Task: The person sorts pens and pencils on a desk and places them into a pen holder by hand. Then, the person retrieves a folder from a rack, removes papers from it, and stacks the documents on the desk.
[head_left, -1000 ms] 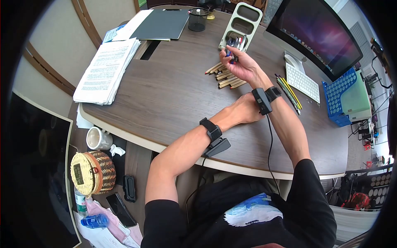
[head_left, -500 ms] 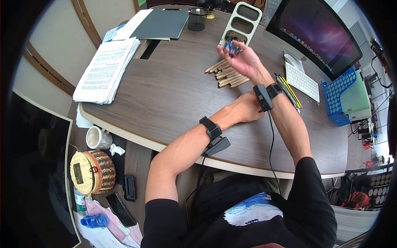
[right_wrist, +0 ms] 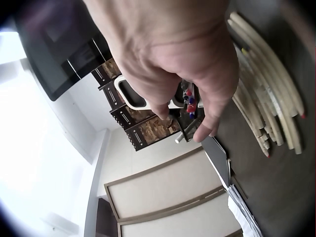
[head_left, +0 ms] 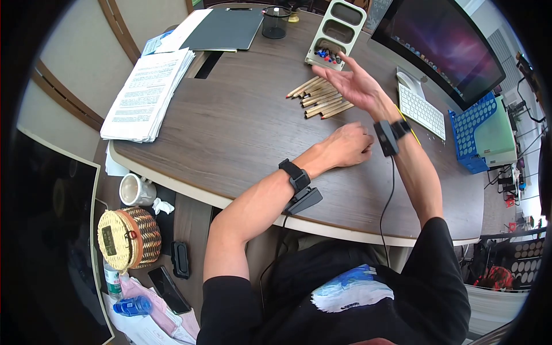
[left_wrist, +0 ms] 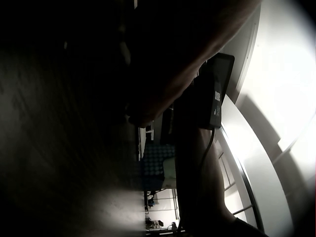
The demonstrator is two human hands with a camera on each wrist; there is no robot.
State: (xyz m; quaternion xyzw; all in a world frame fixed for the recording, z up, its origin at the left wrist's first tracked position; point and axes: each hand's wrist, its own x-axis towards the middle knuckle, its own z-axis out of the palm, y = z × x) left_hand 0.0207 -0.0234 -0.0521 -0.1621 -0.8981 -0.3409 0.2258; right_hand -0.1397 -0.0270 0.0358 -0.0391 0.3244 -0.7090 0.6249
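Observation:
A pale upright organizer [head_left: 319,35] with three compartments stands at the back of the desk. Several pens with blue, red and black ends [head_left: 326,56] lie in its lowest compartment. My right hand [head_left: 359,89] hovers in front of that compartment, fingers spread and nothing in them; the right wrist view shows the pens [right_wrist: 190,101] beyond its thumb and fingers. Below it a pile of wooden pencils [head_left: 322,99] lies on the desk. Nearer me, my left hand [head_left: 348,145] rests on the desktop with loosely bent fingers. The left wrist view is very dark.
A monitor [head_left: 437,46], keyboard [head_left: 422,112] and blue basket [head_left: 471,132] stand on the right. A yellow pencil [head_left: 416,137] is partly hidden by my right wrist. Toward the left are a paper stack [head_left: 150,95], dark clipboard [head_left: 227,29] and mesh cup [head_left: 275,26].
The pens left my right hand and now sit in the lowest compartment. That hand has spread its fingers and drawn back slightly to the right. My left hand stays nearly where it was.

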